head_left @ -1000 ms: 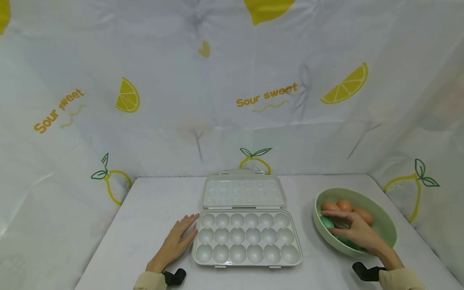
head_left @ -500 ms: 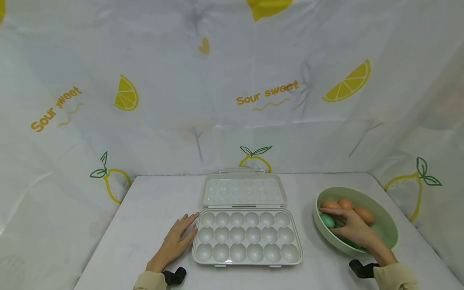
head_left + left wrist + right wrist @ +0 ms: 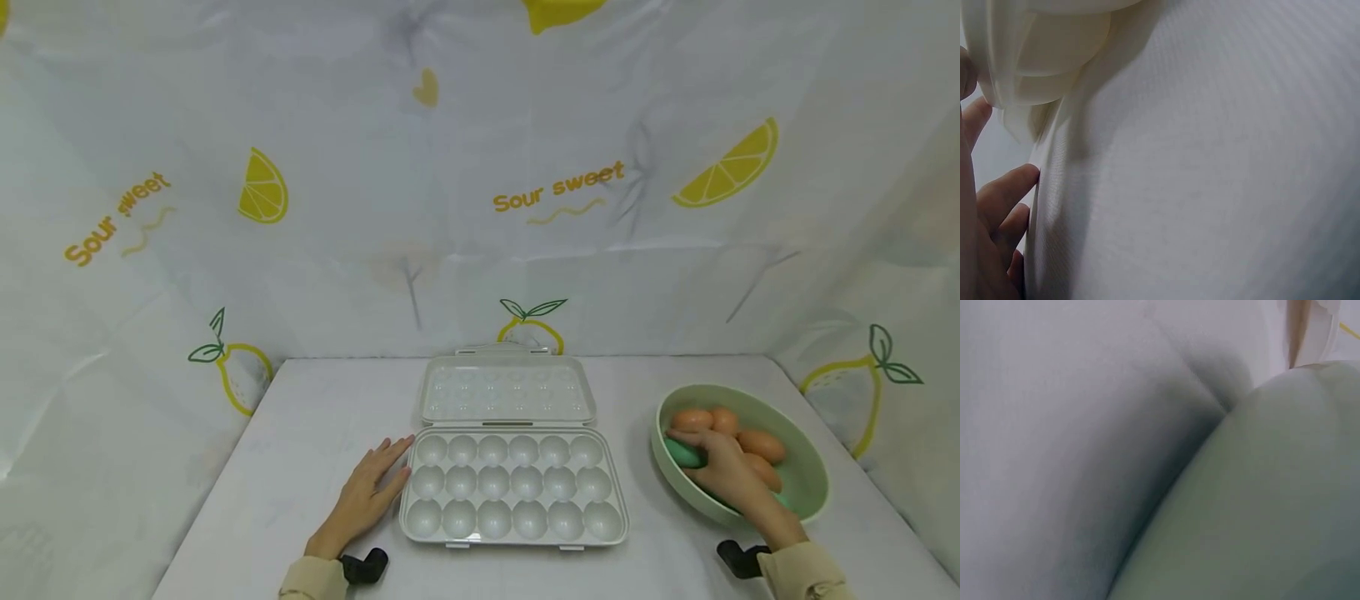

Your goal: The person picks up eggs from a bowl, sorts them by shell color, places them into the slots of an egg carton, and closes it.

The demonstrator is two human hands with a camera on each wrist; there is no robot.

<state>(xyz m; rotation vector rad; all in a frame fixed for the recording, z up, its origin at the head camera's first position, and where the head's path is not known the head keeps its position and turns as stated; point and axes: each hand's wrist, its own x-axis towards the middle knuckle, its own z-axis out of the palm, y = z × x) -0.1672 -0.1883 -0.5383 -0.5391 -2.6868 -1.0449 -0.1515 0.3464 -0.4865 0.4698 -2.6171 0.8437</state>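
Note:
Inside a pale green bowl [image 3: 806,454], my right hand [image 3: 723,471] pinches a green egg [image 3: 682,452] between thumb and fingers. Brown eggs [image 3: 761,446] lie around that hand, and a bit of green shows under it. My left hand [image 3: 367,492] rests on the table with fingers spread, the index fingertip and thumb at the left edge of a white egg tray [image 3: 513,539]. In the left wrist view, the fingers [image 3: 1007,194] reach along the tray's underside [image 3: 1063,44]. Only the bowl's outer wall [image 3: 1260,506] appears in the right wrist view; the hand is hidden there.
Behind the tray lies its clear hinged lid [image 3: 506,392], folded back flat. The tray's round hollows are bare. White cloth printed with lemons [image 3: 262,187] hangs behind and beside the white table [image 3: 330,408].
My right hand has closed around the green egg and shifted slightly, and more brown egg shows beside it. The view has tipped a little. My left hand stays put.

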